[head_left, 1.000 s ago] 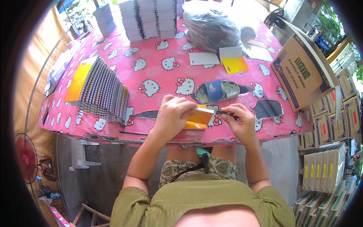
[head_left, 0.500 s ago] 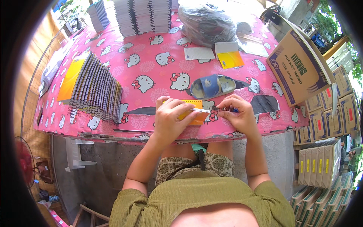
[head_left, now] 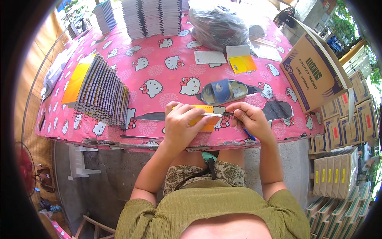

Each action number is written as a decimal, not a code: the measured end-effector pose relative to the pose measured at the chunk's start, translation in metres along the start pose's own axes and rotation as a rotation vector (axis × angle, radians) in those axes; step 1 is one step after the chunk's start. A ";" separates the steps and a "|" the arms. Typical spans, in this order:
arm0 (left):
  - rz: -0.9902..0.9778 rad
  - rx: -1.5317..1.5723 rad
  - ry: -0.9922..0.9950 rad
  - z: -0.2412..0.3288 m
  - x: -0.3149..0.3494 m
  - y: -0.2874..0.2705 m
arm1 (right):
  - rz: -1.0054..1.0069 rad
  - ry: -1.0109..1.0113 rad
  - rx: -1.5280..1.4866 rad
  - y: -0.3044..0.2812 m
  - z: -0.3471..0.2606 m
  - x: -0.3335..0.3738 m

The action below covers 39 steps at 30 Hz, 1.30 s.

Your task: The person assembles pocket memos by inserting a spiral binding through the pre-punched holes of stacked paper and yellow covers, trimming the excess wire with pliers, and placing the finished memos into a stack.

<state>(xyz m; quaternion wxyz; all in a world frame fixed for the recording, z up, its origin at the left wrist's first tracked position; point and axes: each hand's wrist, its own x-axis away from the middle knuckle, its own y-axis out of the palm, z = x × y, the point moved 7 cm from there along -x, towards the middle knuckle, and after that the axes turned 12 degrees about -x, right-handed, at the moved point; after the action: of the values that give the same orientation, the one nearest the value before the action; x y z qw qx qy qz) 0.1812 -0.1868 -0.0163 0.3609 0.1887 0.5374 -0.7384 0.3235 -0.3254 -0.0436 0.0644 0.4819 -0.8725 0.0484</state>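
Note:
My left hand (head_left: pixel 181 120) is closed on a small pad with an orange-yellow cover (head_left: pixel 207 127), pressing it on the table near the front edge. A row of punched holes runs along the pad's far edge. At the pad's right end, my right hand (head_left: pixel 251 119) pinches a short dark piece (head_left: pixel 227 114), perhaps the end of a binding coil; it is too small to be sure. A slim blue thing (head_left: pixel 249 134), like a pen or tool handle, sticks out below the right fingers. Just beyond the hands lies a blue slipper (head_left: pixel 222 91).
A stack of spiral-bound notebooks (head_left: pixel 104 89) stands at left. Dark coils (head_left: pixel 278 110) lie at right by a cardboard box (head_left: pixel 314 71). Loose pads (head_left: pixel 242 63), a plastic bag (head_left: pixel 219 26) and tall notebook stacks (head_left: pixel 153 18) are at the back of the pink-covered table (head_left: pixel 159 95).
The blue thing in my right hand has swung from pointing right to hanging down toward me. My right fingers have shifted slightly at the pad's end. The left hand stays on the pad.

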 end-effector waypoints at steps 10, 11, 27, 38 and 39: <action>-0.001 -0.021 -0.003 -0.003 0.005 0.001 | 0.090 -0.504 0.616 0.040 -0.027 0.007; -0.005 -0.008 -0.003 -0.002 0.004 0.003 | 0.054 -0.520 0.617 0.038 -0.025 0.006; 0.101 0.030 -0.082 -0.015 0.018 -0.002 | 0.021 -0.453 0.205 -0.047 -0.002 -0.049; -0.037 0.206 -0.251 -0.021 0.001 -0.004 | -0.011 -0.421 0.355 -0.011 -0.025 -0.055; -0.037 0.210 -0.216 -0.022 0.003 -0.005 | -0.147 -0.459 0.131 -0.010 -0.026 -0.055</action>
<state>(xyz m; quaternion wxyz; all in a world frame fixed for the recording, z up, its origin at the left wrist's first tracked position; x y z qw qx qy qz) 0.1732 -0.1660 -0.0227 0.3814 0.1348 0.4188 -0.8130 0.3625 -0.2807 -0.0261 -0.1636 0.5454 -0.8220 -0.0105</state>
